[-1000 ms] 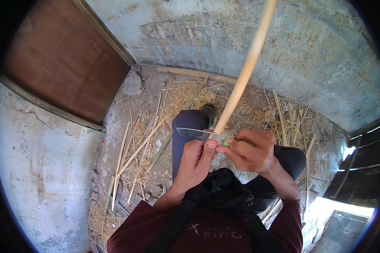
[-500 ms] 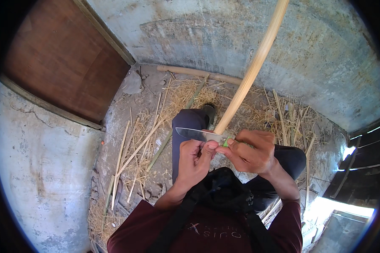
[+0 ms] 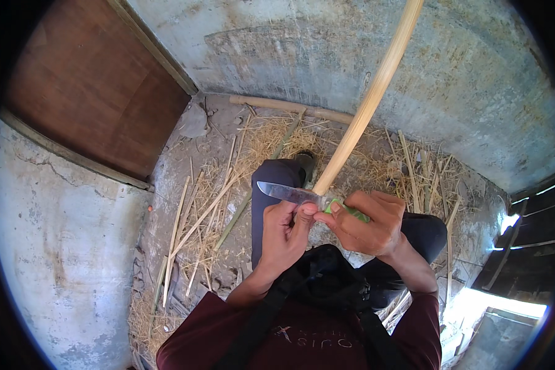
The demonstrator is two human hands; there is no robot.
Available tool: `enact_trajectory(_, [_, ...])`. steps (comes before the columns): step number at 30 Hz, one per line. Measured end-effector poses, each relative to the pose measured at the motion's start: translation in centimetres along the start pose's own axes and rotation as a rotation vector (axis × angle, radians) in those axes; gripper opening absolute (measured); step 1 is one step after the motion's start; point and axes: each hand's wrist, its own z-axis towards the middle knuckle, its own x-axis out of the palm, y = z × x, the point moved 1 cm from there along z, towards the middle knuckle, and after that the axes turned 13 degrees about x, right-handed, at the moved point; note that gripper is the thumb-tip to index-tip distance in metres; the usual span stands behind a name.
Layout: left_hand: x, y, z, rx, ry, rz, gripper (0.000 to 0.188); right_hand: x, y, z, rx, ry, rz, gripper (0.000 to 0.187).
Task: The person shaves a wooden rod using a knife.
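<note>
My right hand [image 3: 371, 223] is wrapped round the green handle of a knife [image 3: 288, 192], its thumb near the base of the blade. The broad metal blade points left, above my left fingertips and across the near end of a long pale bamboo strip [image 3: 365, 117]. My left hand [image 3: 285, 227] is closed, thumb against fingers, at that near end; the fingers and blade partly hide the grip there. From my hands the strip slants up and away to the right, past the top edge of the view.
Straw [image 3: 265, 132] and thin split bamboo sticks [image 3: 180, 222] litter the dirt floor on both sides. A bamboo pole [image 3: 277, 106] lies along the base of the weathered wall [image 3: 277, 55]. A brown panel [image 3: 98, 92] is at the left, and a black bag [image 3: 324, 274] hangs at my front.
The knife blade has tilted, so its face shows darker and broader, and more of the green handle shows. My right hand has shifted very slightly; the left stays almost in place.
</note>
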Motion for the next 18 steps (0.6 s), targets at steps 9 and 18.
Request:
enact_trajectory(9, [0.24, -0.47, 0.38, 0.003, -0.017, 0.041, 0.027, -0.18, 0.39, -0.05, -0.026, -0.039, -0.079, 0.035])
enact_trajectory(18, [0.29, -0.30, 0.53, 0.013, -0.015, 0.063, 0.021, -0.53, 0.70, -0.11, -0.035, -0.027, -0.166, 0.034])
